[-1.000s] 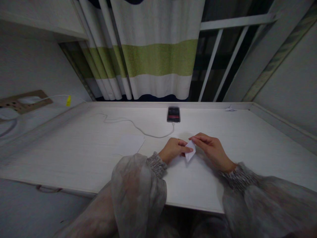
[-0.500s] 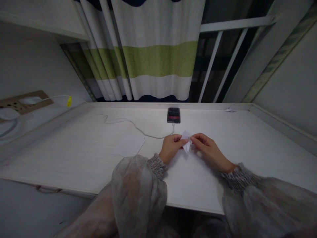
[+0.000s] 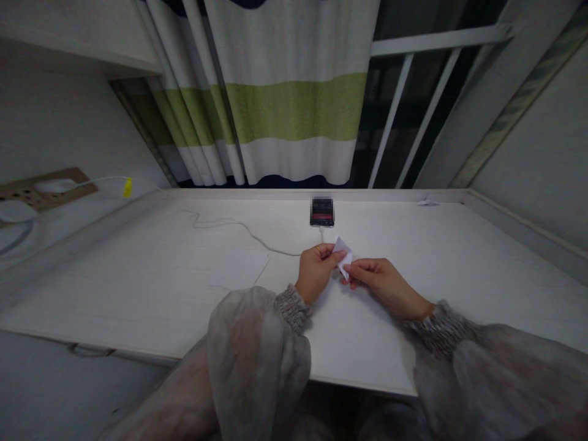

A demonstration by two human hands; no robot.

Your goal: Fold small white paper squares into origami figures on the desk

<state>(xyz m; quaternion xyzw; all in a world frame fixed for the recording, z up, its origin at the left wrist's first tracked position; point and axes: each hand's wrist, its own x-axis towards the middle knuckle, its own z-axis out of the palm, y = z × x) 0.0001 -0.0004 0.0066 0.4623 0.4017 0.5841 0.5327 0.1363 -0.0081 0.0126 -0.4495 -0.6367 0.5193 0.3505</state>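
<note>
A small piece of folded white paper [image 3: 340,247] is held up over the white desk, between my two hands. My left hand [image 3: 316,269] pinches it from the left, thumb on its face and fingers behind. At its lower right edge, my right hand [image 3: 379,280] has thumb and forefinger closed on the paper near the bottom point. The fingers behind the paper are partly hidden.
A phone [image 3: 322,212] with a white cable [image 3: 248,231] lies at the back of the desk [image 3: 138,288]. Flat white paper [image 3: 241,268] rests left of my hands. A folded paper piece [image 3: 428,202] sits at the back right. A socket strip [image 3: 50,190] is at the left wall.
My right hand has moved down and slightly left, from the paper's upper right side to its lower point. The paper has shifted a little up and left and tilted in my left hand.
</note>
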